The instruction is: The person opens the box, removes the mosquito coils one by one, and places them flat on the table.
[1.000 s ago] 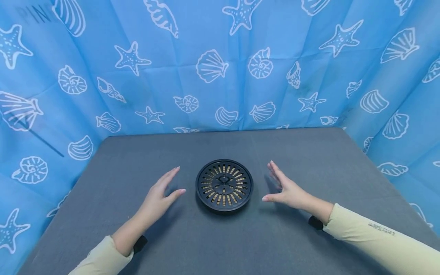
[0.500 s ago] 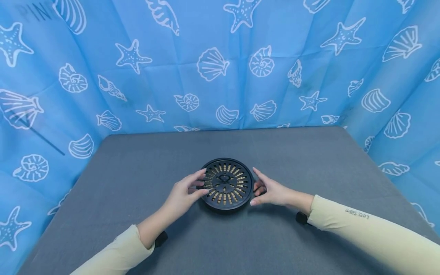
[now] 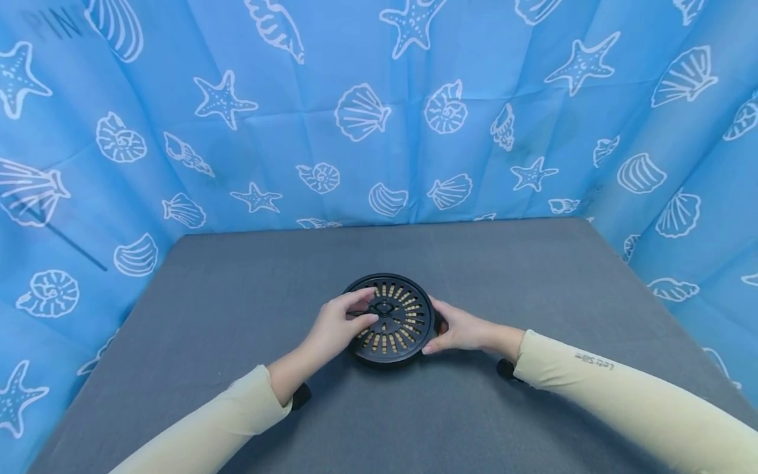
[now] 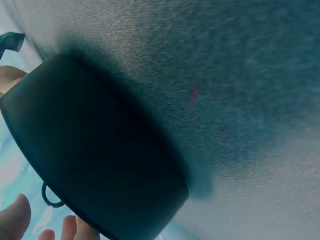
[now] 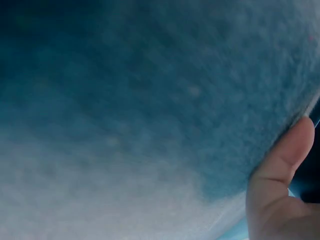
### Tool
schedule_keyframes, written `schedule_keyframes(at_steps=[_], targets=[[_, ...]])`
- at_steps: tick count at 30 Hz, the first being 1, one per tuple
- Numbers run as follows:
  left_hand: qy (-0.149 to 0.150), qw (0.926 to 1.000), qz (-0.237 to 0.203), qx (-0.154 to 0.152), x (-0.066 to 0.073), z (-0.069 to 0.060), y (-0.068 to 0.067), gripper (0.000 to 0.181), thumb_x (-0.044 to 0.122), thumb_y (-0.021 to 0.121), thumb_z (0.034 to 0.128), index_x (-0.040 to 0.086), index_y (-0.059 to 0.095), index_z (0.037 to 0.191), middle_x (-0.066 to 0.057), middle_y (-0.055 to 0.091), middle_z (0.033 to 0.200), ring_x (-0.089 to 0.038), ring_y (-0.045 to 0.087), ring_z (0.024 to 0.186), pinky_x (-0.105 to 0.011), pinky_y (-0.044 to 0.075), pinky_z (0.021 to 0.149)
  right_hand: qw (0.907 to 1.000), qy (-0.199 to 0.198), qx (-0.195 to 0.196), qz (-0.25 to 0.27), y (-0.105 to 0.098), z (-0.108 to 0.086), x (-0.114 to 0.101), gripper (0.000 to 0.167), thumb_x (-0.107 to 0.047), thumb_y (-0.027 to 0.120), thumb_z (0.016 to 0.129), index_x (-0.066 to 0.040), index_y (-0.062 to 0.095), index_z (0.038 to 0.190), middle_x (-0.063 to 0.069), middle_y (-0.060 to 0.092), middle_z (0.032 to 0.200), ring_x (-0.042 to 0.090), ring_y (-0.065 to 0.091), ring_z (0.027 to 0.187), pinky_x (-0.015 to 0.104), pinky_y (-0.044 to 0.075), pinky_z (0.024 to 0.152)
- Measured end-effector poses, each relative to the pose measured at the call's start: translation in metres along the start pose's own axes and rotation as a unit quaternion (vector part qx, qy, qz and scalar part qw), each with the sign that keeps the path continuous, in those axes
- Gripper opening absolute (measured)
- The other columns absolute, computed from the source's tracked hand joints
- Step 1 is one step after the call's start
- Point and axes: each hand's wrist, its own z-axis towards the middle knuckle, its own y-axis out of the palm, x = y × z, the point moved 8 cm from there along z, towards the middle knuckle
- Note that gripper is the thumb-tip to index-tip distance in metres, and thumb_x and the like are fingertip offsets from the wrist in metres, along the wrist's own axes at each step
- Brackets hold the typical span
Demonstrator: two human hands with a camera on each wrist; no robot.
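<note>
A round black container (image 3: 387, 361) with a slotted lid (image 3: 408, 309) stands on the grey table; tan stuff shows through the slots. A small ring handle (image 3: 386, 307) rises from the lid's middle. My left hand (image 3: 331, 324) is over the lid's left part, thumb and fingers parted close to the ring. In the left wrist view, the ring stands apart from those fingers, above the dark side wall. My right hand (image 3: 464, 327) holds the container's right side, thumb toward the front, other fingers partly hidden behind the rim. The right wrist view shows the right thumb (image 5: 280, 170) against the dark wall.
The grey cloth-covered table (image 3: 266, 263) extends around the container on all sides. Behind it and at both sides hangs a blue curtain (image 3: 308, 145) with white shells and starfish.
Both hands have moved inward from either side of the container. The left has come over the lid near the ring; the right has taken hold of the right side. The container has stayed in place.
</note>
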Motion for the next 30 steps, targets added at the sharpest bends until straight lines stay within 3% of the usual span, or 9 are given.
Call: schedule_keyframes(at_steps=[5, 11, 15, 18, 23, 30], targets=[[-0.013, 0.9999, -0.009, -0.005, 0.0, 0.006, 0.005, 0.044, 0.003, 0.068, 0.0898, 0.003, 0.059, 0.133, -0.014, 0.063, 0.126, -0.028, 0.061, 0.112, -0.037, 0.056, 0.085, 0.9993, 0.036, 0.01, -0.008, -0.002, 0.002, 0.005, 0.113, -0.014, 0.084, 0.077, -0.009, 0.004, 0.157, 0.029, 0.019, 0.155, 0.022, 0.057, 0.093, 0.03, 0.047, 0.078], [0.001, 0.9998, 0.011, -0.014, 0.002, 0.014, 0.011, 0.039, 0.002, 0.067, 0.0899, 0.002, 0.062, 0.129, -0.014, 0.067, 0.117, -0.027, 0.064, 0.106, -0.039, 0.055, 0.086, 0.9996, 0.026, -0.011, 0.009, -0.001, 0.005, 0.004, 0.113, -0.011, 0.083, 0.078, -0.008, 0.002, 0.157, 0.027, 0.01, 0.158, 0.03, 0.048, 0.119, 0.032, 0.046, 0.088], [0.016, 0.9994, 0.026, -0.014, 0.004, 0.019, 0.011, 0.034, 0.003, 0.067, 0.0904, 0.001, 0.065, 0.125, -0.012, 0.069, 0.112, -0.025, 0.066, 0.101, -0.037, 0.055, 0.085, 0.9997, 0.018, -0.014, 0.005, -0.001, 0.006, 0.003, 0.113, -0.013, 0.083, 0.078, -0.008, 0.001, 0.156, 0.025, 0.009, 0.159, 0.035, 0.036, 0.132, 0.04, 0.042, 0.099], [0.011, 0.9991, 0.037, -0.014, 0.005, 0.023, 0.011, 0.027, 0.005, 0.067, 0.091, 0.003, 0.069, 0.118, -0.01, 0.07, 0.112, -0.023, 0.065, 0.102, -0.036, 0.054, 0.087, 0.9997, 0.019, -0.016, 0.002, -0.001, 0.007, 0.004, 0.113, -0.015, 0.083, 0.079, -0.007, 0.001, 0.156, 0.024, 0.008, 0.159, 0.037, 0.022, 0.141, 0.049, 0.032, 0.108], [0.008, 0.9986, 0.049, -0.02, 0.009, 0.026, 0.011, 0.018, 0.004, 0.067, 0.0906, 0.004, 0.074, 0.107, -0.008, 0.071, 0.111, -0.022, 0.064, 0.106, -0.036, 0.054, 0.089, 0.9997, 0.014, -0.021, 0.001, -0.001, 0.006, 0.003, 0.112, -0.015, 0.082, 0.079, -0.006, 0.001, 0.156, 0.024, 0.007, 0.159, 0.039, 0.013, 0.144, 0.055, 0.023, 0.112], [0.003, 0.9985, 0.052, -0.014, 0.01, 0.026, 0.011, 0.016, 0.004, 0.069, 0.0886, 0.005, 0.076, 0.103, -0.007, 0.072, 0.105, -0.021, 0.066, 0.103, -0.033, 0.055, 0.086, 0.9997, 0.006, -0.022, -0.001, -0.001, 0.006, 0.002, 0.112, -0.014, 0.082, 0.079, -0.005, 0.001, 0.156, 0.023, 0.007, 0.16, 0.037, 0.017, 0.142, 0.052, 0.025, 0.111]])
